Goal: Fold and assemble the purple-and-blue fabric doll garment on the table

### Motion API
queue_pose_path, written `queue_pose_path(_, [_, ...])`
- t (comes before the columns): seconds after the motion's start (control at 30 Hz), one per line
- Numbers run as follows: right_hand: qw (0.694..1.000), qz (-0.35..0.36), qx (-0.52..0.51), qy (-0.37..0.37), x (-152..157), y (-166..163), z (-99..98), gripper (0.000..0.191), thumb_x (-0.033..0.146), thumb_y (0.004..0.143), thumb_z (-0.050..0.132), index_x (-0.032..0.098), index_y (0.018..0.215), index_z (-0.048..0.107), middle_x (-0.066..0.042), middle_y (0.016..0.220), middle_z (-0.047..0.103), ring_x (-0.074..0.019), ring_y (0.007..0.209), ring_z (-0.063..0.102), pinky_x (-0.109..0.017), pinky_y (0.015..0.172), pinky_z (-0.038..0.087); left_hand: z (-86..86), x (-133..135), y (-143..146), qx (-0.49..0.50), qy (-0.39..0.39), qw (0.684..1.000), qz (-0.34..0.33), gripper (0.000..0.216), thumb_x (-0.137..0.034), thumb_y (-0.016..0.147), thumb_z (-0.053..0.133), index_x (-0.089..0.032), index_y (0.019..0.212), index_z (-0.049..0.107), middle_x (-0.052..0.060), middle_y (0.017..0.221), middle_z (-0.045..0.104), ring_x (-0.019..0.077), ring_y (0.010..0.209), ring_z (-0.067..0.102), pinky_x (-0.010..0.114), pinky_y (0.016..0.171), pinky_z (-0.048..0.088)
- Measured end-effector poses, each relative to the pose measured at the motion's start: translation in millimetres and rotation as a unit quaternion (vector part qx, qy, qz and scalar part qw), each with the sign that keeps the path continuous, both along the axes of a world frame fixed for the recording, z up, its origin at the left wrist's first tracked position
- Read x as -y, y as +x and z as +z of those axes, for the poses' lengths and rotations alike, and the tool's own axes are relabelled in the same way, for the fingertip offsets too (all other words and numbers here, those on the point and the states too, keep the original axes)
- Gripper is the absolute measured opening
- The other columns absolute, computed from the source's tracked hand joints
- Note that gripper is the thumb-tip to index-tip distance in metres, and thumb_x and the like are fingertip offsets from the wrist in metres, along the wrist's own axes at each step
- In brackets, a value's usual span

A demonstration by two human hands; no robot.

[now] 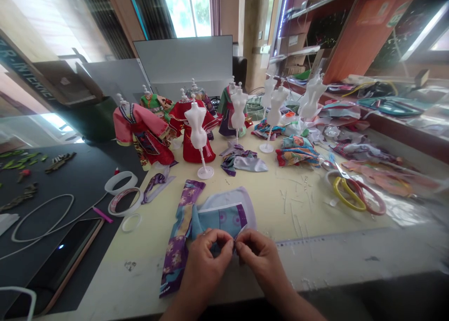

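Note:
My left hand (pixel 206 258) and my right hand (pixel 259 258) meet at the near edge of a small pale blue and white fabric piece (pixel 222 216), each pinching it between finger and thumb. Whether a needle or thread lies between my fingertips is too small to tell. A long purple and blue floral fabric strip (pixel 178 237) lies just left of the piece, partly under it, and touches my left hand's side. The cream table (pixel 298 213) lies beneath them.
Several doll dress forms stand beyond my hands, some dressed, including a red gown (pixel 194 143). Fabric scraps (pixel 296 152) and yellow-and-red-handled scissors (pixel 351 195) lie to the right. Tape rolls (pixel 122 199) sit left, near a dark mat (pixel 70 181).

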State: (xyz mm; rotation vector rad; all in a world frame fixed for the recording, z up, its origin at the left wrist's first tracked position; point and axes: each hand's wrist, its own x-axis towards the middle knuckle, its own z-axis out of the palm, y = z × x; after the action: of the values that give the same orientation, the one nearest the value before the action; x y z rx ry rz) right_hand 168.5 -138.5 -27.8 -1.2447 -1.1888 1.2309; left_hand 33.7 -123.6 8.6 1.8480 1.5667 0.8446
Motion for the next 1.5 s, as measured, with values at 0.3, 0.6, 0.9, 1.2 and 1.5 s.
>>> queue_pose_path(0.3, [0.998, 0.0, -0.052, -0.035, -1, 0, 1.0, 0.015, 0.03, 0.075, 0.06, 0.017, 0.068, 0.06, 0.002, 0.056, 0.052, -0.0113, 0.053, 0.049, -0.023, 0.054, 0.04, 0.5, 0, -2, 0.058, -0.049, 0.997, -0.005, 0.016, -0.026, 0.077, 0.055, -0.021, 0.067, 0.066, -0.002, 0.065, 0.069, 0.0148, 0.062, 0.063, 0.021, 0.055, 0.047])
queue_pose_path(0.6, [0.995, -0.001, -0.084, -0.052, -1, 1, 1.7, 0.018, 0.032, 0.074, 0.062, 0.017, 0.064, 0.058, 0.003, 0.052, 0.051, -0.0109, 0.052, 0.048, -0.023, 0.054, 0.039, 1.6, 0, -2, 0.055, -0.042, 0.998, -0.013, 0.018, -0.027, 0.079, 0.054, -0.021, 0.069, 0.067, -0.001, 0.067, 0.07, 0.0167, 0.064, 0.065, 0.023, 0.056, 0.049])
queue_pose_path(0.9, [0.999, 0.007, -0.038, -0.021, -1, 2, -2.5, 0.017, 0.03, 0.076, 0.06, 0.016, 0.066, 0.058, 0.002, 0.058, 0.053, -0.0118, 0.055, 0.05, -0.023, 0.055, 0.04, 1.3, 0, -3, 0.019, 0.008, 0.999, -0.024, 0.012, -0.022, 0.077, 0.058, -0.022, 0.068, 0.066, -0.003, 0.067, 0.068, 0.0158, 0.065, 0.064, 0.025, 0.061, 0.049])
queue_pose_path(1.2, [0.996, -0.006, -0.051, -0.075, 3, 6, 5.1, 0.02, 0.031, 0.076, 0.06, 0.016, 0.062, 0.056, 0.002, 0.056, 0.051, -0.0114, 0.057, 0.048, -0.023, 0.057, 0.038, -12.9, 12, 4, -0.072, 0.296, 0.949, -0.08, 0.015, -0.009, 0.082, 0.052, -0.019, 0.086, 0.062, 0.001, 0.081, 0.069, 0.017, 0.076, 0.061, 0.038, 0.084, 0.041])
queue_pose_path(1.5, [0.993, -0.009, -0.082, -0.084, 7, 12, 3.8, 0.018, 0.026, 0.075, 0.061, 0.016, 0.062, 0.054, 0.004, 0.055, 0.048, -0.01, 0.056, 0.044, -0.022, 0.056, 0.036, -21.3, 18, 10, -0.057, 0.342, 0.936, -0.065, 0.017, -0.008, 0.081, 0.052, -0.014, 0.095, 0.061, 0.005, 0.088, 0.068, 0.0189, 0.086, 0.059, 0.038, 0.088, 0.038])
